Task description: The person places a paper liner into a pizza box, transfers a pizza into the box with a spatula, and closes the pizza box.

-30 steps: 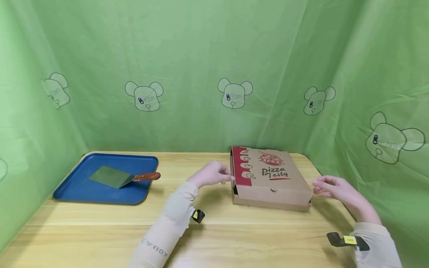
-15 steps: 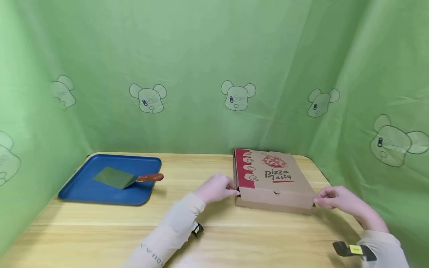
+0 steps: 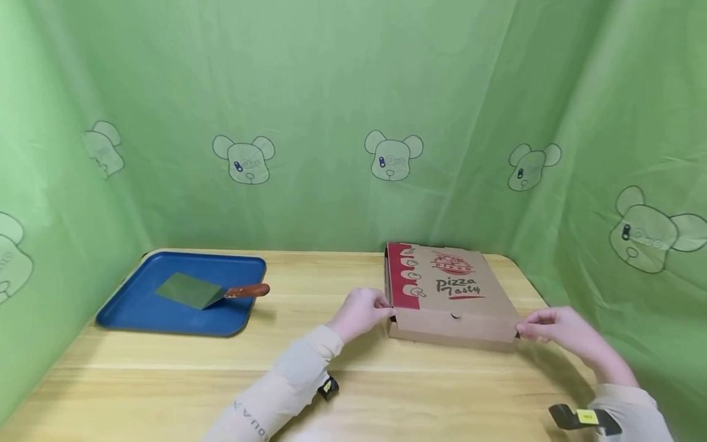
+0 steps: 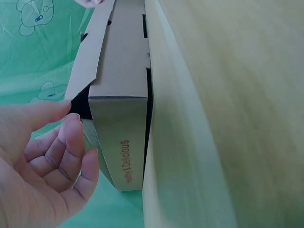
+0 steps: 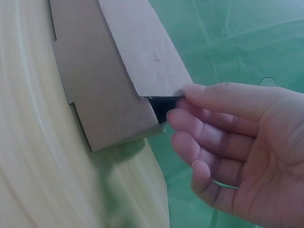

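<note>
A cardboard pizza box [image 3: 461,279] with a red printed band lies on the right side of the table. Its lid stands slightly raised along the front, leaving a dark gap at both front corners. My left hand [image 3: 361,313] pinches the front left corner of the lid between thumb and index finger. At the front right corner, my right hand [image 3: 560,331] holds the lid [image 5: 147,52] the same way, its other fingers loosely curled below. Printed lettering shows on the box's side wall [image 4: 121,147] in the left wrist view. What is inside the box is hidden.
On the left of the wooden table [image 3: 182,380] lies a blue tray [image 3: 132,313]. A spatula [image 3: 190,290] rests on it, its brown handle reaching over the tray's right rim. Green curtain [image 3: 315,73] with bear-head prints encloses the back and sides.
Both hands have come to the box's front corners and taken hold of the lid. The view has shifted slightly. The tray and spatula stay in place.
</note>
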The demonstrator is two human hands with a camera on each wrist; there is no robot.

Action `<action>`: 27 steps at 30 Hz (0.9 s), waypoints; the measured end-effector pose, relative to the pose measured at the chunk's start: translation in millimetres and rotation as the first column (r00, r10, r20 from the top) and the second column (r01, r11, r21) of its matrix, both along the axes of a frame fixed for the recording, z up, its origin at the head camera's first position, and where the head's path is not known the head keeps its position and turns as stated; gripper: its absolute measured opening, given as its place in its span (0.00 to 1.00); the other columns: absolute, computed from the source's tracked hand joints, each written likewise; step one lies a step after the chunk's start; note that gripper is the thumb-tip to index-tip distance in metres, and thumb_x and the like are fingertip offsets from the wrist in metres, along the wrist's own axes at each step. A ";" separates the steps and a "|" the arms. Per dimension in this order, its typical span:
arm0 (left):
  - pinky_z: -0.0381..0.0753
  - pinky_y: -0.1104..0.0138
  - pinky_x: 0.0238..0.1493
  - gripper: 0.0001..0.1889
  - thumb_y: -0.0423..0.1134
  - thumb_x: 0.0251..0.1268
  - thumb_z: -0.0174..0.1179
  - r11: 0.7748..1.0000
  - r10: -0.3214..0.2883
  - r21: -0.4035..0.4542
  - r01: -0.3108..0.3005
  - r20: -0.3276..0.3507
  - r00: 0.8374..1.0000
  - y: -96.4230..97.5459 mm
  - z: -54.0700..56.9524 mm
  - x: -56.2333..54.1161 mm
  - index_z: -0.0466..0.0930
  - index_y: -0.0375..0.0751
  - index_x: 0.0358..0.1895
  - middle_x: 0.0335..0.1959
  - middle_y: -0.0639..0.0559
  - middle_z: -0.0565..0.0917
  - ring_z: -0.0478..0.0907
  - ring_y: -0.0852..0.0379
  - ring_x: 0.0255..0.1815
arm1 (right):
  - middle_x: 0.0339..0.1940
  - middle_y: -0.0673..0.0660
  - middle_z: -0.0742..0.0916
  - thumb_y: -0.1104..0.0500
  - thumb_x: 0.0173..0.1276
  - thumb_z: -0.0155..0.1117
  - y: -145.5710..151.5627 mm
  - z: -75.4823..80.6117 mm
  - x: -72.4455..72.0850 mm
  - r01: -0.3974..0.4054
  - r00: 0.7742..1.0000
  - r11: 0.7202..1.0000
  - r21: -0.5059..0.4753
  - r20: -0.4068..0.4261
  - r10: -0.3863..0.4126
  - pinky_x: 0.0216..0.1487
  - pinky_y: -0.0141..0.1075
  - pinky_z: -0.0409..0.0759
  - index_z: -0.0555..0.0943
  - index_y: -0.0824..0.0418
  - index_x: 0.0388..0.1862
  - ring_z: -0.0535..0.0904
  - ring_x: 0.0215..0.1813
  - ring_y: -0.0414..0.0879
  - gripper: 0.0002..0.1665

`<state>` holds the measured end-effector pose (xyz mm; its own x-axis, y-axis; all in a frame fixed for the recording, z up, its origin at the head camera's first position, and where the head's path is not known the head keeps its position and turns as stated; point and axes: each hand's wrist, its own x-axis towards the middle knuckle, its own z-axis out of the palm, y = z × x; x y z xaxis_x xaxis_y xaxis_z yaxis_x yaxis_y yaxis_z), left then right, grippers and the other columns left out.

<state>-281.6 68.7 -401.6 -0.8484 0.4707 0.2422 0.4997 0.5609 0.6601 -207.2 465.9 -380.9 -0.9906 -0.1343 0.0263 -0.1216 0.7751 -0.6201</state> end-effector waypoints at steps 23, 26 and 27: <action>0.75 0.79 0.27 0.03 0.37 0.59 0.67 0.990 0.073 0.120 -0.078 0.045 0.996 7.9 -0.2 11.4 0.85 0.43 0.30 0.23 0.56 0.86 0.74 0.70 0.21 | 0.24 0.46 0.83 0.58 0.64 0.68 -5.2 -3.8 -4.5 0.038 0.995 0.999 -0.035 -0.086 -0.041 0.32 0.30 0.72 0.80 0.65 0.32 0.76 0.29 0.38 0.10; 0.75 0.79 0.28 0.04 0.38 0.58 0.67 0.989 0.097 0.109 -0.098 0.016 0.995 9.1 -1.4 11.9 0.84 0.45 0.28 0.23 0.57 0.85 0.74 0.70 0.22 | 0.23 0.45 0.82 0.59 0.64 0.68 -5.2 -5.7 -4.7 0.039 0.995 0.998 -0.050 -0.093 -0.044 0.31 0.30 0.72 0.80 0.66 0.31 0.75 0.28 0.38 0.10; 0.75 0.79 0.28 0.04 0.38 0.58 0.67 0.989 0.102 0.106 -0.103 0.012 0.995 9.4 -1.4 12.3 0.84 0.45 0.28 0.23 0.57 0.85 0.74 0.70 0.22 | 0.23 0.45 0.82 0.59 0.63 0.69 -5.2 -6.3 -4.7 0.038 0.994 0.998 -0.054 -0.097 -0.043 0.31 0.30 0.72 0.80 0.66 0.31 0.75 0.28 0.37 0.10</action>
<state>-269.3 78.1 -403.0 -0.8927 0.3529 0.2803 0.4384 0.5351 0.7221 -211.9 460.7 -387.2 -0.9875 -0.0896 0.1293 -0.1525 0.7474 -0.6467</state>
